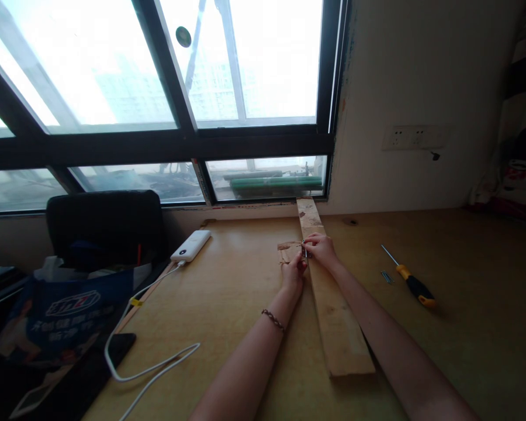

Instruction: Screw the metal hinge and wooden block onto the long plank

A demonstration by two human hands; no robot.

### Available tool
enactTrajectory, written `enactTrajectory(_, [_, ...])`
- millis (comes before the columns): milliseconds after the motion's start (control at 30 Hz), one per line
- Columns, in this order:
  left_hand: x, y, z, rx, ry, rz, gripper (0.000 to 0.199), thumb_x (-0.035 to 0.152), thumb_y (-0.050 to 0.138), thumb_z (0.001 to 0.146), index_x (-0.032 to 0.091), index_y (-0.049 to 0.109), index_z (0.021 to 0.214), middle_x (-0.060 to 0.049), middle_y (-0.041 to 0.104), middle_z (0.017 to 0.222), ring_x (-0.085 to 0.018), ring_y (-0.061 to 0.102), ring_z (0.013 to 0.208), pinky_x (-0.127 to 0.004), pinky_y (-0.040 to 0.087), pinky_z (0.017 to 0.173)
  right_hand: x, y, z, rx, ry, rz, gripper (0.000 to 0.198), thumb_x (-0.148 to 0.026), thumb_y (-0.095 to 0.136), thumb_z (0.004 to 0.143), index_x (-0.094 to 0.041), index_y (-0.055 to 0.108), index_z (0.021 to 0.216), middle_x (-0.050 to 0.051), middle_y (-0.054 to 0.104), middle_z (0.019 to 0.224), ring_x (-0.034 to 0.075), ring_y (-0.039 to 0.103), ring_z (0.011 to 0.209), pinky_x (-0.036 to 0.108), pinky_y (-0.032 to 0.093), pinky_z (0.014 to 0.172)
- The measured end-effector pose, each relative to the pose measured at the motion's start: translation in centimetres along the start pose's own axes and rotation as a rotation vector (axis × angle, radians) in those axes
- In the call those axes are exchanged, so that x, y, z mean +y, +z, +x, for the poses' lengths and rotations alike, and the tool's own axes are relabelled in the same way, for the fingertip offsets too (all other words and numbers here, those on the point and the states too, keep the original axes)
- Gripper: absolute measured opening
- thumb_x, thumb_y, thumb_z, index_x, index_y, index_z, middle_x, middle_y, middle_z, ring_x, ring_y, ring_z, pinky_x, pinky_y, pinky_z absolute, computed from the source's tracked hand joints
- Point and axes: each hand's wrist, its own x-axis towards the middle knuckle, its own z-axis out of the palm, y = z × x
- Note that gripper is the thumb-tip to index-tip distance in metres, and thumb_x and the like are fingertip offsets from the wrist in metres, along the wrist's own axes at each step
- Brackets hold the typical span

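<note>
A long wooden plank (339, 327) lies lengthwise on the table, its far end near the window sill. Against its left side sits a short wooden block (288, 251) with a rough, darker edge. Where the two meet is a small metal fitting (305, 250), possibly a hinge, partly hidden by fingers. My left hand (294, 272) has its fingers closed at the fitting's near left side, beside the block. From the right, my right hand (322, 250) pinches the fitting over the plank. To the right lie a yellow-and-black screwdriver (414, 285) and several small screws (387, 277).
A white power bank (191, 245) with a white cable (151, 374) lies on the table's left side. Beyond that edge stand a black chair (105, 225) and a blue bag (65, 316). The window (254, 140) and wall (398, 70) bound the far side.
</note>
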Motion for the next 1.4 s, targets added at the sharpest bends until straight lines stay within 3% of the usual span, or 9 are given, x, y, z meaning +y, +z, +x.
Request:
enactTrajectory(400, [0.07, 0.20, -0.04, 0.021, -0.011, -0.007, 0.021, 0.016, 0.070, 0.053, 0.010, 0.059, 0.070, -0.001, 0.059, 0.062, -0.004, 0.046, 0.045, -0.017, 0.034, 0.043, -0.02, 0.02, 0.00, -0.028, -0.016, -0.037, 0.015, -0.027, 0.059, 0.066, -0.019, 0.072, 0.072, 0.002, 0.066, 0.073, 0.011, 0.052, 0.056, 0.022, 0.040, 0.055])
enactTrajectory(633, [-0.04, 0.04, -0.11, -0.057, 0.034, 0.051, 0.032, 0.025, 0.075, 0.052, 0.011, 0.062, 0.078, -0.001, 0.061, 0.069, -0.003, 0.048, 0.048, -0.016, 0.033, 0.045, -0.15, 0.09, -0.10, -0.043, -0.018, 0.001, 0.017, -0.028, 0.059, 0.066, -0.019, 0.071, 0.073, 0.002, 0.066, 0.071, 0.011, 0.051, 0.055, 0.022, 0.039, 0.053])
enactTrajectory(867, [-0.34, -0.24, 0.15, -0.049, 0.037, 0.121, 0.036, 0.022, 0.076, 0.049, 0.010, 0.065, 0.082, -0.004, 0.063, 0.074, -0.004, 0.049, 0.051, -0.016, 0.033, 0.045, -0.05, 0.07, -0.01, -0.024, 0.003, 0.008, 0.016, -0.027, 0.059, 0.066, -0.019, 0.071, 0.072, 0.002, 0.066, 0.074, 0.011, 0.053, 0.055, 0.022, 0.041, 0.054])
enactTrajectory(1400, [-0.16, -0.14, -0.06, -0.052, 0.030, 0.123, 0.034, 0.025, 0.075, 0.050, 0.010, 0.062, 0.077, 0.000, 0.058, 0.062, -0.002, 0.043, 0.044, -0.016, 0.031, 0.044, -0.10, -0.24, 0.06, -0.067, 0.029, -0.073, 0.015, -0.026, 0.062, 0.063, -0.018, 0.071, 0.072, 0.001, 0.060, 0.064, 0.010, 0.050, 0.054, 0.021, 0.038, 0.053])
